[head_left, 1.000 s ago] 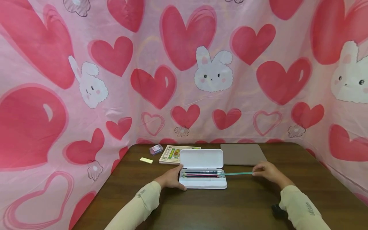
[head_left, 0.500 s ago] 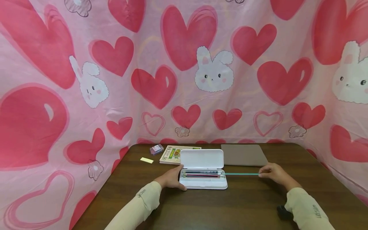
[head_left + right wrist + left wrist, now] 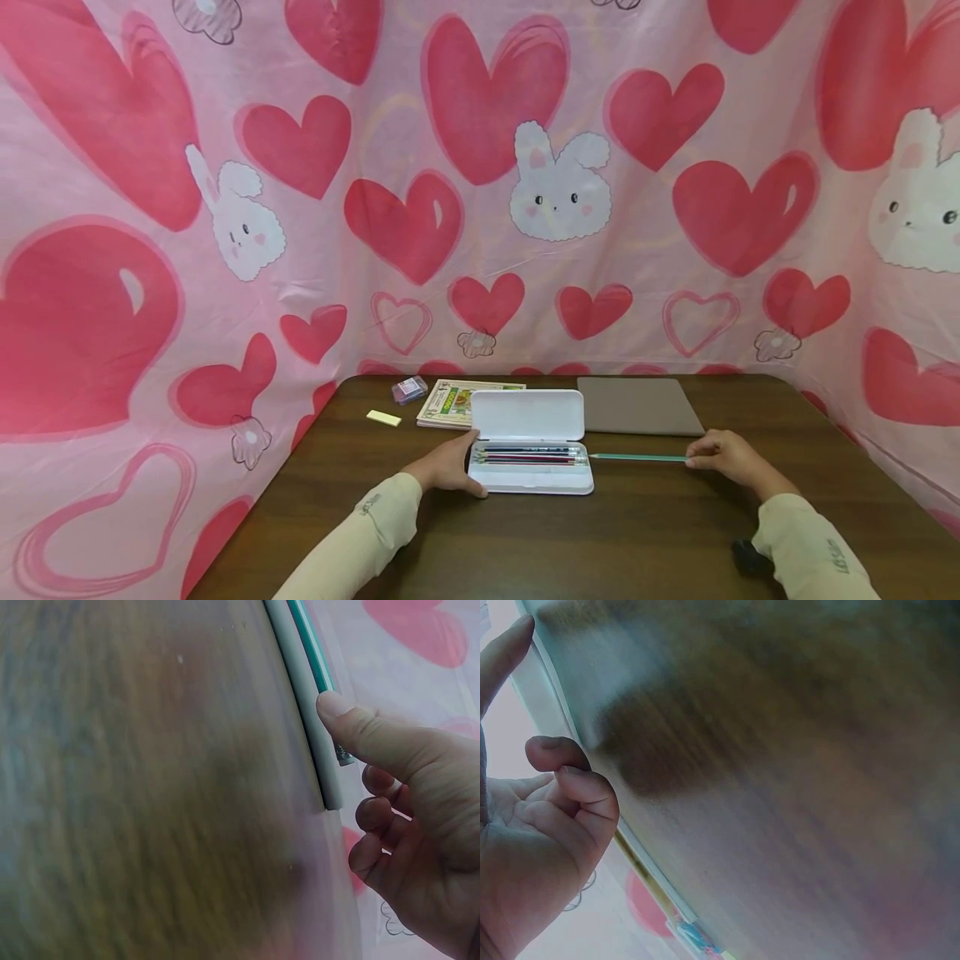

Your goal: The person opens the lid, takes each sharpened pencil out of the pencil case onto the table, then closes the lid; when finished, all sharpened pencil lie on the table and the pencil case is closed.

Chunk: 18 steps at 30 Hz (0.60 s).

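In the head view, low in the middle of the frame, a white pencil box (image 3: 528, 482) lies on the bench (image 3: 592, 550) with its lid (image 3: 527, 415) raised at the far side; several pencils (image 3: 525, 457) lie in its back part. The left hand (image 3: 447, 465) holds the box by its left end, with the thumb at the front corner. At the lower right of the frame, the right hand (image 3: 731, 457) pinches a green pencil (image 3: 637, 457) by its right end. This pencil is outside the box, its point just beside the right wall; whether they touch, I cannot tell. The upper side of the frame is a cloth (image 3: 480, 233) with hearts.

In the left wrist view, at the left side of the frame, the grip of the left hand is on the white edge, with the lower fingers curled.

In the right wrist view, at the upper right, the thumb (image 3: 337, 709) presses the pencil near its end, and a short piece goes out past it.

In my judgement, to do this well, the pencil should stay level and in line with the box, the pinch light, the point free of the wall, and the left hand should keep the box from sliding.
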Each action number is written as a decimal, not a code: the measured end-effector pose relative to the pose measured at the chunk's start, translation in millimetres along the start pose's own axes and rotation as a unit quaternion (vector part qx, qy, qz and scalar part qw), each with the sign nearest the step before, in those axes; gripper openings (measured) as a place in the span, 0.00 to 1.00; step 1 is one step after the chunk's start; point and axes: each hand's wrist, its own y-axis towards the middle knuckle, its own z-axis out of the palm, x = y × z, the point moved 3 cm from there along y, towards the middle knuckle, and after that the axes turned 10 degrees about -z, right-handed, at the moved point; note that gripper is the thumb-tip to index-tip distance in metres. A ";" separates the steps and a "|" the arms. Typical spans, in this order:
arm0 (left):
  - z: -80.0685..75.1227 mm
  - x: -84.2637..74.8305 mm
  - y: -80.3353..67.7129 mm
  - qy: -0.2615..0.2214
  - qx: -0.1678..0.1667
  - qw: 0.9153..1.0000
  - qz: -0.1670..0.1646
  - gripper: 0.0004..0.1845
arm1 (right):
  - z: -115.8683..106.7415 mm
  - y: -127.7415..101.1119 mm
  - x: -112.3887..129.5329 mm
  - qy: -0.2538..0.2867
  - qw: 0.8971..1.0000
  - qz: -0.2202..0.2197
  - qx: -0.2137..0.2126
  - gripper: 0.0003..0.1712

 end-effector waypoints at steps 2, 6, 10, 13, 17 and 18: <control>-0.1 -0.3 -0.5 0.000 0.000 1.000 0.001 0.58 | -0.6 -0.6 -1.4 0.002 1.000 -0.008 -0.004 0.05; 0.1 1.2 1.5 -0.001 0.000 1.000 -0.001 0.58 | -3.2 -0.5 -2.1 0.007 1.000 -0.018 -0.009 0.04; -0.2 1.8 3.3 0.002 -0.003 1.000 -0.001 0.58 | -6.2 -0.5 -3.0 0.004 1.000 -0.013 -0.009 0.04; -0.2 1.1 2.9 0.004 -0.004 1.000 0.000 0.58 | -6.2 -1.6 -6.7 0.003 1.000 -0.006 -0.009 0.04; 0.3 0.3 1.9 0.004 -0.001 1.000 0.000 0.58 | -3.9 -4.4 -11.4 0.001 1.000 -0.009 -0.009 0.04; 0.5 0.1 1.7 0.003 0.000 1.000 -0.002 0.58 | -3.4 -5.3 -12.2 0.001 1.000 -0.010 -0.009 0.04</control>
